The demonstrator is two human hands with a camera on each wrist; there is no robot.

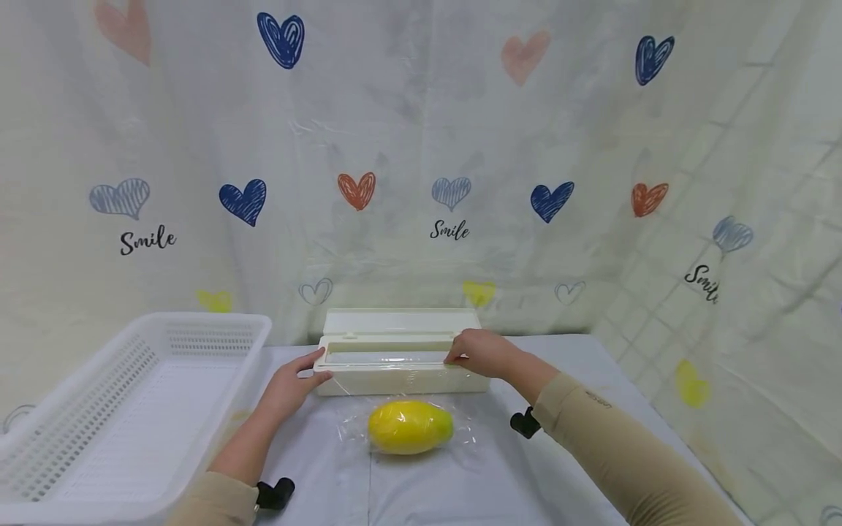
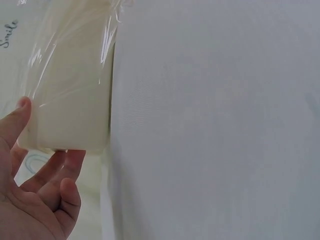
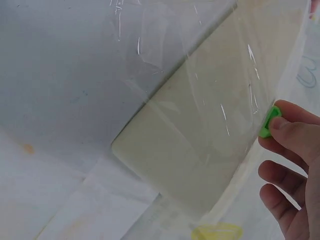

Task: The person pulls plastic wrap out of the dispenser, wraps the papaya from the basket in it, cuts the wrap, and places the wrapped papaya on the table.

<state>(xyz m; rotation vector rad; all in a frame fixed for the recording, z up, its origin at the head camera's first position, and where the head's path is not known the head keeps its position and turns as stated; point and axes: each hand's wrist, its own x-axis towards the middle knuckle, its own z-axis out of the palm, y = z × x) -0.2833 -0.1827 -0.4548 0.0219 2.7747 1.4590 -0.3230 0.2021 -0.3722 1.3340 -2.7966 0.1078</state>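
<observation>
A cream cling film dispenser (image 1: 401, 381) stands on the table with its lid (image 1: 401, 320) raised at the back. My left hand (image 1: 289, 387) holds its left end, thumb at the upper front edge and fingers against the end face. At the dispenser's right front edge, my right hand (image 1: 490, 354) pinches a small green slide cutter (image 3: 265, 129) between thumb and finger; the other fingers are loosely bent. Clear cling film (image 3: 220, 107) hangs down over the dispenser's front. In front lies a yellow papaya-like fruit (image 1: 408, 427) with film spread over and around it.
A large white plastic basket (image 1: 259, 343) stands on the left. White cloth (image 1: 526, 482) covers the table. Behind hangs a pale curtain (image 1: 395, 256) printed with hearts.
</observation>
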